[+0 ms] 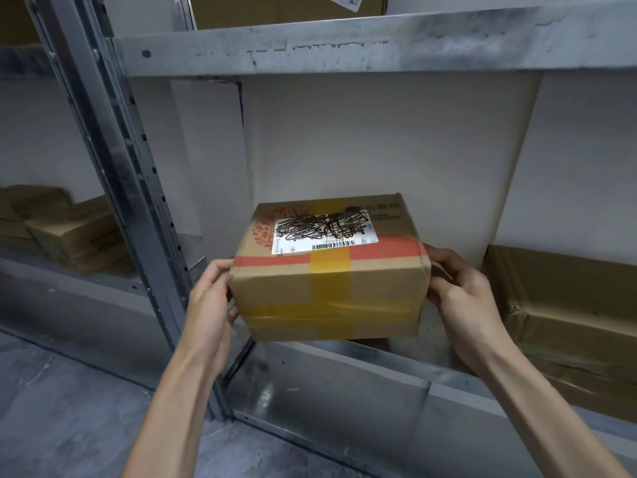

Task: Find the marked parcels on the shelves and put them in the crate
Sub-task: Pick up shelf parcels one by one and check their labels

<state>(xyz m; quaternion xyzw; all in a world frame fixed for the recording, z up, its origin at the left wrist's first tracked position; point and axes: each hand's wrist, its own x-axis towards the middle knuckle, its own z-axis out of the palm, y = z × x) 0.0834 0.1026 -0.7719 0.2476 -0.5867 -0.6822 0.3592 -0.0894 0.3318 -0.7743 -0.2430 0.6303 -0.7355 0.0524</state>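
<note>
Parcel (329,270) first: it is a brown cardboard box bound with yellow tape and a red band, and I see it gripped between both hands at the front edge of the metal shelf (344,370), partly overhanging that edge. Whether its underside touches the shelf I cannot tell. My left hand (210,298) is clamped against the parcel's left end, thumb on the top corner and fingers curled under the lower edge. My right hand (458,291) presses on the parcel's right end, fingers wrapped behind its far corner. On top of the parcel sits a white shipping label (322,232) with a barcode along its near edge, and most of the print is scribbled over in black marker. Right of the parcel, on the same shelf, lies a large crumpled carton (565,326), well apart from it. Left of the parcel stands the steel upright (138,188) of the rack, and beyond that, in the neighbouring bay, I make out a pile of small cardboard boxes (69,229). Above the parcel runs the grey beam of the upper shelf (344,46), with another carton (286,10) resting on it.
</note>
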